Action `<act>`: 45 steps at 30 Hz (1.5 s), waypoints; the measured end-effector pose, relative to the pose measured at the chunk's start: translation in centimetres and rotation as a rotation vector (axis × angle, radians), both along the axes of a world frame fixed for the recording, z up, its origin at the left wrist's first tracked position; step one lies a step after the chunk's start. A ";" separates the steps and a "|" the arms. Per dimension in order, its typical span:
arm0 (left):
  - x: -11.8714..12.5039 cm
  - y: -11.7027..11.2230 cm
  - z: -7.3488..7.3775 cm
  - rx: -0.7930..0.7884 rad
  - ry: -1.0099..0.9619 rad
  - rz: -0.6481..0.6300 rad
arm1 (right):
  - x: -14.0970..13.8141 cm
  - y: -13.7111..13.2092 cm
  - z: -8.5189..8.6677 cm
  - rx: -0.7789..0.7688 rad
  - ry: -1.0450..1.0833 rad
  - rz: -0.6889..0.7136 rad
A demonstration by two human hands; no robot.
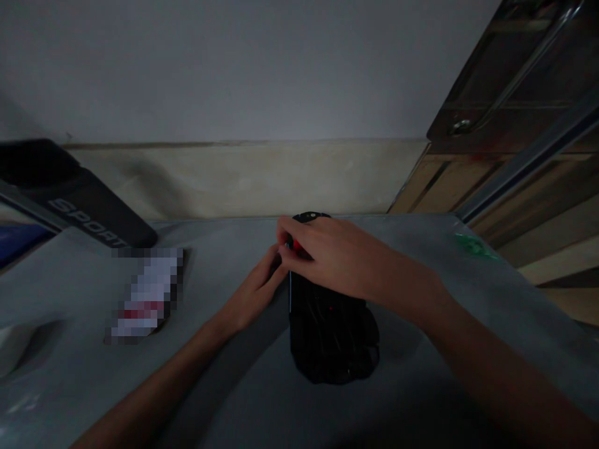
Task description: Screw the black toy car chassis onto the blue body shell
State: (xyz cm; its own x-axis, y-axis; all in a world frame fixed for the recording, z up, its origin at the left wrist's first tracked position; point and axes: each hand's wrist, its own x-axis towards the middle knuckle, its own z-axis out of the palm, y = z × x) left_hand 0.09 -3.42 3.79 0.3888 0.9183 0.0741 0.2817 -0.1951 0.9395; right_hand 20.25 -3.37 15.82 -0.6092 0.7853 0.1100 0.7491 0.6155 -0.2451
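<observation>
A black, car-shaped object (pixel 334 340), which looks like a toy car, lies lengthwise on the grey table in the middle of the head view. My right hand (pixel 337 252) reaches over its far half, thumb and fingers pinched together around a small red piece (pixel 298 245) that is mostly hidden. At the car's left edge, my left hand (pixel 262 280) has its fingers closed, their tips meeting those of my right hand. What exactly the left fingertips grip is hard to make out in the dim light. A tiny red spot shows on the car's dark surface.
Left on the grey table (pixel 219 386) are a blurred-out white and red box (pixel 147 296), a dark bottle-like item marked SPORT (pixel 103 212) and a white object (pixel 14 346). A green crinkled wrapper (pixel 475 246) lies at the right. Behind stands a wall (pixel 262 181); wooden slats (pixel 449 181) are at right.
</observation>
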 end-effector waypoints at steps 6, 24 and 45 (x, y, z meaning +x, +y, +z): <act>0.0 -0.1 0.2 -0.004 0.011 -0.014 | 0.0 0.1 -0.3 -0.039 0.043 0.043; -0.2 -0.1 -0.3 -0.010 0.037 0.021 | -0.1 0.2 -0.3 0.046 -0.013 -0.081; -0.1 -0.3 0.0 -0.001 0.078 0.027 | -0.3 0.5 -0.7 -0.009 0.023 -0.023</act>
State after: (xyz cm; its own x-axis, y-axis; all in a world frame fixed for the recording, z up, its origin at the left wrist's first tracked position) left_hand -0.05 -3.74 3.84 0.3689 0.9284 0.0439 0.3588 -0.1858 0.9148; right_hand 19.97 -2.90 15.12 -0.5883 0.8002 0.1162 0.7572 0.5956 -0.2680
